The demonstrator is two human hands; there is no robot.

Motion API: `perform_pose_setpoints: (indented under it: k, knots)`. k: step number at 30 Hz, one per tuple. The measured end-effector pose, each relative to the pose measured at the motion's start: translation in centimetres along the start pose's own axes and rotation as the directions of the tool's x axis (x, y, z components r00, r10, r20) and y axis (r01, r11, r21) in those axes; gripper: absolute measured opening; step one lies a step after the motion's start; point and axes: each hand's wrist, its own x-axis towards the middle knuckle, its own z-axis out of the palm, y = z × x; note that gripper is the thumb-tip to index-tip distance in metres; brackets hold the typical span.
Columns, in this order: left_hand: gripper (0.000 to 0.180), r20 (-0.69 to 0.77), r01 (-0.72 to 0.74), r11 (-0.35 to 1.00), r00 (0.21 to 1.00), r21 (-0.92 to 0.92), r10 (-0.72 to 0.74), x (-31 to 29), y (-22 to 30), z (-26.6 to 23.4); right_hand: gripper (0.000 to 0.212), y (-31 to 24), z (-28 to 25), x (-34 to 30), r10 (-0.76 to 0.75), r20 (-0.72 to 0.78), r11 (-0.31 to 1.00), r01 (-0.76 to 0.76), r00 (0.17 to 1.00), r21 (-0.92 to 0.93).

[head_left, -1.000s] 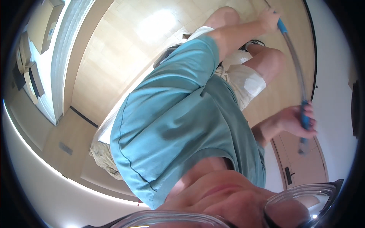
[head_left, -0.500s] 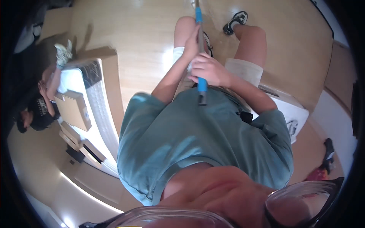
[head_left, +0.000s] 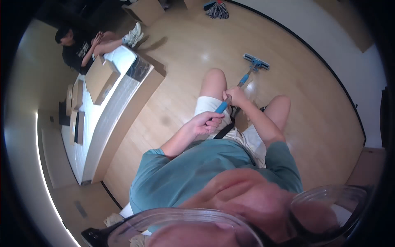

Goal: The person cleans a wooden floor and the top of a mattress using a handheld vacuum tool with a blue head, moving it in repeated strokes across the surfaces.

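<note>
A mop with a blue-and-white, bar-shaped head (head_left: 256,61) reaches out ahead of me, the head lying on the wooden floor. Its grey pole has blue grips. My left hand (head_left: 208,123) is wrapped round the blue grip (head_left: 221,108) at the near end. Further down the pole, just above my knees, my right hand (head_left: 235,96) is closed around it. A dark strap (head_left: 225,130) hangs over my white shorts, below the pole.
Left stands a long, plastic-wrapped white table (head_left: 123,61) with cardboard boxes (head_left: 98,80) on it. A person (head_left: 80,49) sits beyond it, legs stretched out. A string mop (head_left: 217,10) lies far ahead, near a cardboard box (head_left: 144,11). A wall edge (head_left: 329,68) runs along the right.
My hands have traded places on the pole: the left is now at the near end, the right further down. The mop head has come into view, and my view has turned.
</note>
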Motion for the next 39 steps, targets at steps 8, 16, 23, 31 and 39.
perform_pose_setpoints:
  k: [8,16,23,31,39]
  knots:
    - [0.018,-0.492,0.236,0.806,0.867,0.543,0.077,-12.9,-3.3,9.4,0.008,-12.7,-1.7,-4.3,-0.029,0.004,0.996,0.028,1.000,0.079]
    - [0.045,-0.664,0.566,0.476,0.746,0.673,0.050,-11.1,-3.2,10.4,0.013,-14.3,-2.3,-8.3,0.105,0.087,0.992,-0.110,0.991,0.056]
    - [0.030,-0.425,0.280,0.634,0.901,0.721,0.086,10.7,2.4,-0.6,0.006,7.3,-1.3,-12.3,0.410,-0.136,0.853,-0.432,0.902,-0.294]
    - [0.022,-0.235,0.202,0.743,0.970,0.638,-0.062,34.3,0.0,9.4,0.012,25.8,-20.7,-21.1,0.582,-0.090,0.564,-0.480,0.808,-0.672]
    - [0.028,-0.391,0.378,0.104,0.864,0.920,0.317,6.6,12.3,1.5,0.027,7.3,-5.8,-4.1,0.340,0.246,0.927,-0.278,0.908,-0.253]
